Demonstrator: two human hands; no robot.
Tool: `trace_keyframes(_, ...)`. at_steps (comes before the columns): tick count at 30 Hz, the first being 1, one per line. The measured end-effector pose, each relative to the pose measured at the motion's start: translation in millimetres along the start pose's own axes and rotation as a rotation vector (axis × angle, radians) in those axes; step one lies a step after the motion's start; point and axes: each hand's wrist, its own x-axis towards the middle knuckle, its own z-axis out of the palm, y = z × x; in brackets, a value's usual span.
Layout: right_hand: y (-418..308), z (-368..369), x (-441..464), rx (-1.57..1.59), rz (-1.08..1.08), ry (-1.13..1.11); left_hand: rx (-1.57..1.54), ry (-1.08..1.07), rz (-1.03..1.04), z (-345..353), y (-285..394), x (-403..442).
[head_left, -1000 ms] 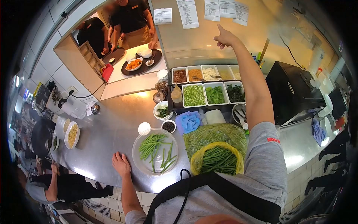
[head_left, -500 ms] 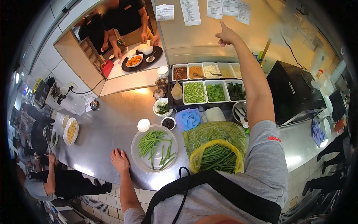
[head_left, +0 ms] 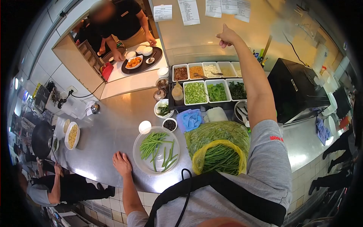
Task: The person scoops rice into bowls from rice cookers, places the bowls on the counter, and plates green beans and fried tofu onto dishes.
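My right hand (head_left: 228, 36) is raised with the index finger stretched out, pointing toward several paper order slips (head_left: 221, 7) on the wall. It holds nothing, and the finger stays apart from the slips. Flat on the steel counter (head_left: 102, 125) rests my left hand (head_left: 122, 164), its fingers spread. Just right of it stands a clear plastic bowl (head_left: 137, 160) with cut green beans (head_left: 153, 145) inside. A yellow plastic bag (head_left: 196, 162), full of long green beans (head_left: 220, 159), lies open close to my body.
Containers of chopped ingredients (head_left: 195, 93) stand in two rows at the back. A blue cloth (head_left: 190, 120) and a small bowl of dark bits (head_left: 169, 124) are nearer. A black appliance (head_left: 297, 90) is on the right. Another person handles a dark tray (head_left: 157, 56) beyond the hatch.
My view has shifted slightly, with the slips and containers a little further left. My right hand still points. At the left, a co-worker's pan has moved.
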Motion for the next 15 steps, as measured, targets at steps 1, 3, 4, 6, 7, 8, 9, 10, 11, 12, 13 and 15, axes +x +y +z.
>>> trace_keyframes(1,3,-2,2,0.003,0.005,0.006,0.000,0.000,0.002,0,0,0)
trace_keyframes(3,6,-2,-1,0.015,0.012,0.074,-0.007,0.008,0.010,1,-1,0)
trace_keyframes(4,8,-3,-2,0.021,0.015,0.108,-0.010,0.012,0.013,1,-1,0)
trace_keyframes(6,13,-7,0,0.028,0.039,0.097,-0.010,0.011,0.018,1,-1,0)
trace_keyframes(7,16,-8,1,0.031,0.050,0.092,-0.010,0.011,0.020,1,-1,0)
trace_keyframes(8,19,-10,1,0.034,0.052,0.095,-0.006,0.011,0.018,1,-1,0)
trace_keyframes(9,21,-11,0,0.038,0.054,0.099,-0.003,0.011,0.015,1,0,0)
trace_keyframes(10,23,-12,0,0.040,0.055,0.103,0.001,0.011,0.012,0,0,-1)
trace_keyframes(11,25,-13,-1,0.045,0.062,0.110,0.001,0.009,0.013,0,1,-1)
trace_keyframes(12,27,-14,-1,0.050,0.069,0.117,0.002,0.007,0.014,-1,1,0)
trace_keyframes(13,28,-15,-2,0.054,0.075,0.124,0.002,0.005,0.014,-1,1,0)
trace_keyframes(15,31,-17,-2,0.049,0.081,0.133,-0.005,0.009,0.021,0,0,-1)
